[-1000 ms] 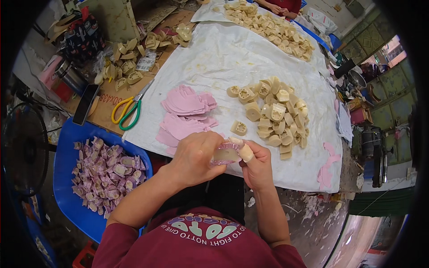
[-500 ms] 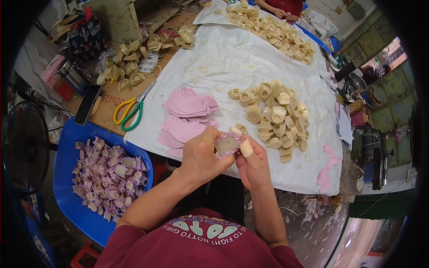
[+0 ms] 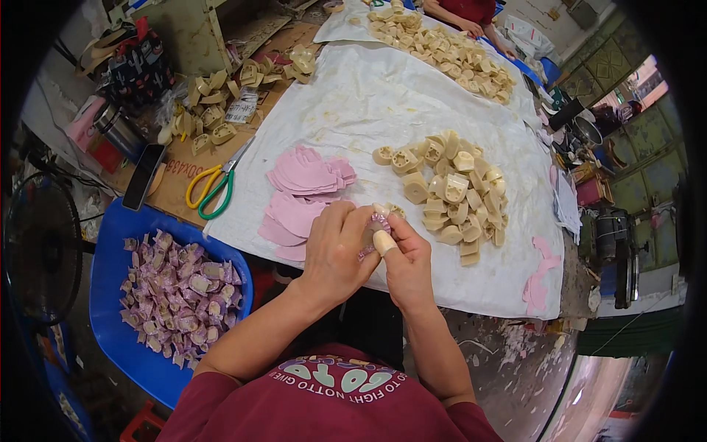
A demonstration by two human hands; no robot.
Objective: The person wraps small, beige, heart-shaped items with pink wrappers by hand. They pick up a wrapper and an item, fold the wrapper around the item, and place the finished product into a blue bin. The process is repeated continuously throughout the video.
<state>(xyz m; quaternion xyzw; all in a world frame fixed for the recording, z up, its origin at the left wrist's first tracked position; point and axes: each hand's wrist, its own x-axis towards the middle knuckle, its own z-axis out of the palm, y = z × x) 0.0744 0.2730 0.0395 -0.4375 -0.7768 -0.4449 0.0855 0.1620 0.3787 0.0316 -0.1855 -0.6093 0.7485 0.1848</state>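
Note:
Both hands are together over the near edge of the table, gripping one beige shoe heel wrapped in pink glittery covering [image 3: 367, 253]. My left hand [image 3: 333, 247] curls round it from the left, and its fingers hide most of the piece. On the other side my right hand [image 3: 409, 271] presses the rim with its thumb, which wears a pale cover. Just left of the hands lie stacked pink cut pieces [image 3: 303, 173]. Bare beige shoe heels [image 3: 456, 193] are heaped to the right, one of them close behind my fingers.
A blue tub [image 3: 103, 295] of covered heels stands at lower left. Scissors [image 3: 213, 188] with yellow and green handles lie beside a phone [image 3: 143, 177]. Another heap of heels [image 3: 442, 55] lies at the far end, near another person [image 3: 471, 15]. A pink scrap [image 3: 541, 276] lies at right.
My hands have turned the covered heel, so its flat beige face is now mostly hidden. My right thumb has moved left across it. The far person's hand has moved right.

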